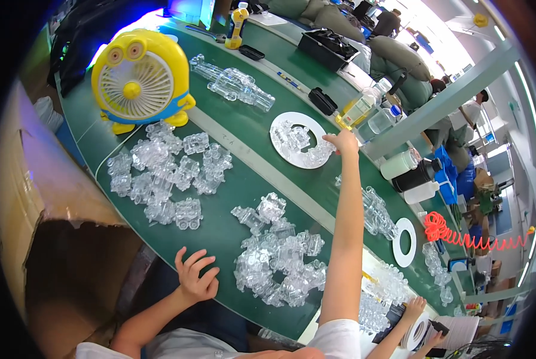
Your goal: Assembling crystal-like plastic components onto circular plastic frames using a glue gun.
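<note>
My right arm stretches far across the green table, and my right hand (343,142) is at the right rim of a white ring-shaped disc (278,145). Its fingers are bent together there. Small clear plastic parts (292,136) lie on the disc, right up to the fingertips; what they grip is too small to tell. Low over the table's near edge, my left hand (197,276) holds nothing, its fingers spread. Closest to it is a heap of clear plastic toy-like pieces (280,263). A second such heap (160,161) lies further left.
A yellow fan (139,81) stands at the far left. Clear assembled figures (235,84) lie behind the heaps. Bottles (366,105) line the back edge. Another white ring (403,242) and a red coiled hose (459,236) are right. A co-worker's hand (415,308) works nearby. A cardboard box (70,197) stands left.
</note>
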A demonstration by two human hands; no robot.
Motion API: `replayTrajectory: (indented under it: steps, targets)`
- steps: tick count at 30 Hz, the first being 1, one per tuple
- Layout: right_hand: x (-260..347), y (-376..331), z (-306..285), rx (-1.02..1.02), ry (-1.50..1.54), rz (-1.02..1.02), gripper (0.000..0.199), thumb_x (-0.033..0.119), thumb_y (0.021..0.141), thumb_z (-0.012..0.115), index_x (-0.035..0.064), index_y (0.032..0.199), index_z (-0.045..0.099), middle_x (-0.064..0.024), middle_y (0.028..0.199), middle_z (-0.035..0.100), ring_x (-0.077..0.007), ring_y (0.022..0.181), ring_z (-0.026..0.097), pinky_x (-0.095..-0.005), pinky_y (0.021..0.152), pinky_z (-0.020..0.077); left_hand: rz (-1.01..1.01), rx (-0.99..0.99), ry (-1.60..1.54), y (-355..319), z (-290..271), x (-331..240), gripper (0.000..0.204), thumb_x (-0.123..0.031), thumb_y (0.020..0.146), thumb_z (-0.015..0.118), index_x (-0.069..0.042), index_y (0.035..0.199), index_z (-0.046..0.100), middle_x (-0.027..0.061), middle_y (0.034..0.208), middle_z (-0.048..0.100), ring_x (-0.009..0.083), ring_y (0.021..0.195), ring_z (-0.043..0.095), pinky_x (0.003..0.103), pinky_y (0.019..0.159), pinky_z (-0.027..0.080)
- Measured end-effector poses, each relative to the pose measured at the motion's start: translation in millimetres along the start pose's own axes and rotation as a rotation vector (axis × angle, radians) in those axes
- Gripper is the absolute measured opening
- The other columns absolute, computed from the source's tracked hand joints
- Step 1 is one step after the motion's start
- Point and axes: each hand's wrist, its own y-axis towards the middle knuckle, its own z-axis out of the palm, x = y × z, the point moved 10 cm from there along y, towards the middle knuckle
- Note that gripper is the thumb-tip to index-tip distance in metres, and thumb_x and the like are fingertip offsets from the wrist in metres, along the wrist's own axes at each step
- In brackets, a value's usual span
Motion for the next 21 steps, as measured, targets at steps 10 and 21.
replayTrajectory:
  steps: [10,21]
  targets:
    - [110,-145,-84,-0.181,0.244,-0.485,0.043,0.043,0.073,0.067,0.0174,0.107,0.060,-0.0109,0.095,0.064,-0.0308,0.086,0.063,-0.0382,0.074,0.0496,-0.010,-0.065,-0.031,1,-9,6,0.018,-0.005,0.061,0.055,-0.008,0.077,0.061,0.0095,0.101,0.057,0.0313,0.102,0.054,0.056,0.097,0.027]
    - [163,-279,49,0.530,-0.144,-0.737,0.052,0.035,0.063,0.072,0.0146,0.109,0.061,-0.0118,0.116,0.055,-0.0294,0.109,0.051,-0.0371,0.093,0.0407,-0.012,-0.102,-0.092,2,-9,2,0.016,-0.005,0.060,0.057,-0.008,0.075,0.060,0.0088,0.102,0.057,0.0302,0.107,0.052,0.056,0.098,0.026]
